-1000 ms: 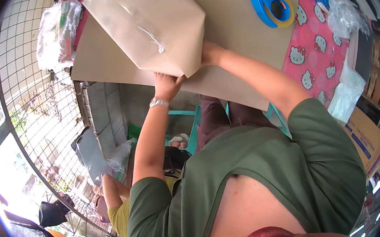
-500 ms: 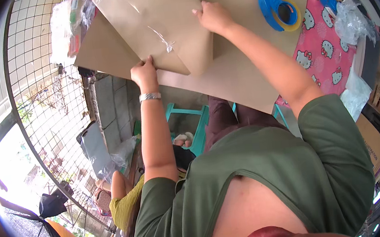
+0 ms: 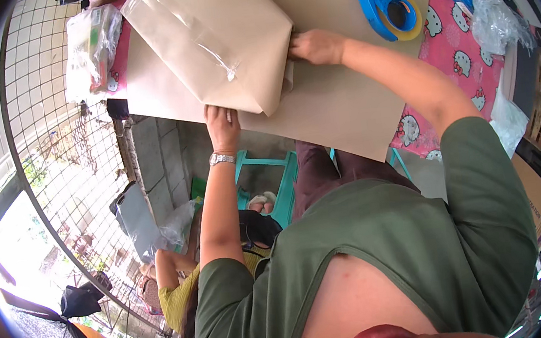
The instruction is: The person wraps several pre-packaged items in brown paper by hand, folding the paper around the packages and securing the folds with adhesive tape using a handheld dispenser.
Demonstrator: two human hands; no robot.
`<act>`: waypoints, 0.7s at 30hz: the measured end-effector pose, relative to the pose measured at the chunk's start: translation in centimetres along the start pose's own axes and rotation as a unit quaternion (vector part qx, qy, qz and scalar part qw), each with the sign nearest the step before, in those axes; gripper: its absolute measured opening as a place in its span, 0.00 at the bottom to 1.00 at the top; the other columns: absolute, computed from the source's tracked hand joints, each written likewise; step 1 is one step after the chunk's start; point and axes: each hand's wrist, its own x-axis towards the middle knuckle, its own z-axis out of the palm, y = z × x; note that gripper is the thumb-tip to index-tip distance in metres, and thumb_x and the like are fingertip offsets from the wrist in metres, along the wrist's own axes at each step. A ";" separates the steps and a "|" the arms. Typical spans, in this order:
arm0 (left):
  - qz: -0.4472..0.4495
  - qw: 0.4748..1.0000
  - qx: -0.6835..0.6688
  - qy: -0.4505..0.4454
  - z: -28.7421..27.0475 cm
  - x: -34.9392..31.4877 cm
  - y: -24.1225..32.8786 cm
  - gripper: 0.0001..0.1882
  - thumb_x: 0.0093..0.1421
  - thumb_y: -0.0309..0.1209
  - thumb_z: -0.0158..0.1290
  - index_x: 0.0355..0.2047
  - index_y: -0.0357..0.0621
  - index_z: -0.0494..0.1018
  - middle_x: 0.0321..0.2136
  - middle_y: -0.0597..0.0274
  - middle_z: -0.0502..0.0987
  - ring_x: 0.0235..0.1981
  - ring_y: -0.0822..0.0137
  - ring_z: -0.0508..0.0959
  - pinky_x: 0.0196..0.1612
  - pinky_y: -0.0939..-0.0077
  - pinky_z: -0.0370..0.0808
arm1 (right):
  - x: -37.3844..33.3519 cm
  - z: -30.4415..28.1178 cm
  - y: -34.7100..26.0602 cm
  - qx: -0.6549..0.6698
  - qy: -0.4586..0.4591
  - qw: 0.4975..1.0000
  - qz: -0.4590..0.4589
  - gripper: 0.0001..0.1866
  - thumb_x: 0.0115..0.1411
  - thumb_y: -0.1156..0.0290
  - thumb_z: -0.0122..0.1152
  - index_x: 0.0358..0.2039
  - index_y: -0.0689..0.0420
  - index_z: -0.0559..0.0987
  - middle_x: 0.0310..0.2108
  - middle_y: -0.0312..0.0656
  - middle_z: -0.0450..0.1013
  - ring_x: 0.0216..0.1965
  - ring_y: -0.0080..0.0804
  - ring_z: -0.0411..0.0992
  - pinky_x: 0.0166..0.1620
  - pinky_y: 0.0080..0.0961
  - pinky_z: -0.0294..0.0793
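Mostly wrapped already, the parcel (image 3: pixel 214 39) at 12 o'clock is lying taped along its seam on the paper (image 3: pixel 336 106), left hand (image 3: pixel 221 122) pinching its near edge, right hand (image 3: pixel 316 47) pressing the untaped side fold flat, dispenser (image 3: pixel 389 14) idling at 1 o'clock.

Blue tape dispenser (image 3: pixel 389 8) with a yellowish roll, upper right of the frame, lying on the table. Pink patterned tablecloth (image 3: pixel 453 60), right side. Clear plastic bags (image 3: pixel 498 13), far right. Filled clear plastic packet (image 3: pixel 92 49), upper left. Wire mesh fence (image 3: pixel 51 152), left. Teal stool (image 3: pixel 279 188), centre, beneath the table.
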 end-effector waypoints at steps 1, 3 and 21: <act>-0.007 1.000 0.016 -0.020 0.8 0.3 -0.1 0.17 0.56 0.30 0.51 0.46 0.40 0.74 0.50 0.53 0.72 0.54 0.50 0.67 0.56 0.56 0.62 | 1.2 -0.2 -0.8 0.021 0.000 0.999 0.033 0.13 0.60 0.68 0.51 0.44 0.56 0.76 0.43 0.46 0.74 0.47 0.43 0.72 0.48 0.35 0.74; -0.022 0.997 0.047 -0.063 2.0 0.3 0.4 0.21 0.57 0.38 0.49 0.49 0.43 0.73 0.51 0.53 0.71 0.59 0.49 0.61 0.61 0.50 0.54 | 2.9 -1.0 -3.9 0.065 -0.001 0.993 0.100 0.14 0.57 0.71 0.55 0.45 0.55 0.76 0.46 0.46 0.74 0.46 0.43 0.73 0.48 0.36 0.74; -0.031 0.991 0.092 -0.090 4.6 -1.3 -1.3 0.32 0.49 0.52 0.55 0.49 0.45 0.73 0.52 0.49 0.68 0.60 0.45 0.58 0.62 0.45 0.51 | -1.1 1.1 -0.4 -0.070 0.010 0.997 0.008 0.22 0.62 0.58 0.47 0.55 0.51 0.70 0.57 0.41 0.65 0.61 0.36 0.60 0.66 0.37 0.54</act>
